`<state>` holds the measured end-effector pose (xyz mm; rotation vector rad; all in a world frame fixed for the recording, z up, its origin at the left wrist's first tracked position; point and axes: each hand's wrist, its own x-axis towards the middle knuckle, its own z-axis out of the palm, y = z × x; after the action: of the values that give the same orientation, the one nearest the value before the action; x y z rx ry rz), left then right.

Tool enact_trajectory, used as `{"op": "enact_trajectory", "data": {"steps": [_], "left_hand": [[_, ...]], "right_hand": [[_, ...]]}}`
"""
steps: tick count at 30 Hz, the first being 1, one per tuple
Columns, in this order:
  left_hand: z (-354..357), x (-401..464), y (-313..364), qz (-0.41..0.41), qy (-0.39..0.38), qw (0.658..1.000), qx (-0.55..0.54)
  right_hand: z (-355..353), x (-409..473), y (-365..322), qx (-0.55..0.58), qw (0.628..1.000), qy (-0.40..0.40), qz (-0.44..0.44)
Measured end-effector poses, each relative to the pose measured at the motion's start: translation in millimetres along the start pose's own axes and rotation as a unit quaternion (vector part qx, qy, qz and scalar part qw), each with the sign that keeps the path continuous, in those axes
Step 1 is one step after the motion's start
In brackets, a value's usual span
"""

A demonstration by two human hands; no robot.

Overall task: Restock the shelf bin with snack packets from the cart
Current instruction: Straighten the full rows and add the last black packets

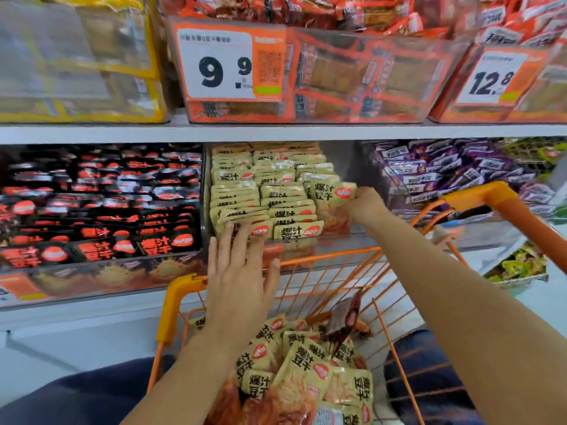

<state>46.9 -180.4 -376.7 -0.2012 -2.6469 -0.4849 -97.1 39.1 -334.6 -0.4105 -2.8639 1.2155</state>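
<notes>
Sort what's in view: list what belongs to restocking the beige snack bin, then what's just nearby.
Job:
right hand gripping a beige packet
left hand flat against the front row
beige snack bin
orange cart with loose beige packets

Nearby:
black-and-red packets
purple packets
9.9 price tag
12.8 price tag

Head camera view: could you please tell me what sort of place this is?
Most likely a supermarket snack aisle: printed price tags front clear shelf bins packed with snack packets, and an orange wire shopping cart stands below.
</notes>
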Motion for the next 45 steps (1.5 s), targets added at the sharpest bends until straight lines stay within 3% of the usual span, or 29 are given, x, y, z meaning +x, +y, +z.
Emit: {"op": "enact_trajectory", "data": {"steps": [3,9,12,14,18,25,29,31,35,37,39,42,45], "left_hand": [[-1,1,0,0.001,0.0,1.0,0.001],[-2,1,0,0.007,0.001,1.0,0.005],[-3,1,1,0.006,0.0,1.0,0.005],[-3,1,0,0.006,0.001,1.0,0.006],[-3,2,1,0.007,-0.006,1.0,0.011],[-2,3,-1,0.007,-0.014,1.0,0.011],[-3,2,0,0.008,-0.015,1.0,0.008],[-2,2,-2,0.012,-0.012,1.0,0.008],[-4,4,-2,0.009,-0.018,1.0,-0.007],[-10,3,0,0.002,-0.026,0.999,-0.02],[-18,2,2,0.011,-0.034,0.999,-0.014],[-37,0,11,0.067,-0.04,0.997,-0.015],[-59,-15,14,0.11,-0.114,0.987,-0.027]], "right_hand": [[16,4,7,-0.192,0.981,0.013,-0.029],[28,2,-2,-0.249,0.967,-0.053,-0.032],[24,8,-5,-0.257,0.966,-0.023,-0.007],[22,14,-4,-0.233,0.972,0.014,0.002],[26,16,-2,-0.133,0.986,-0.102,0.025],[16,9,-8,0.074,0.98,-0.139,0.118],[15,2,-15,0.041,0.98,-0.187,0.055],[17,3,-15,0.044,0.985,-0.161,0.04],[11,-4,-10,-0.017,0.999,0.043,-0.021],[4,-29,-13,0.023,0.984,0.14,-0.103],[-3,-63,-17,0.075,0.959,0.184,-0.2],[-3,-117,-18,0.039,0.918,0.154,-0.362],[19,-156,-8,-0.136,0.846,0.051,-0.513]]}}
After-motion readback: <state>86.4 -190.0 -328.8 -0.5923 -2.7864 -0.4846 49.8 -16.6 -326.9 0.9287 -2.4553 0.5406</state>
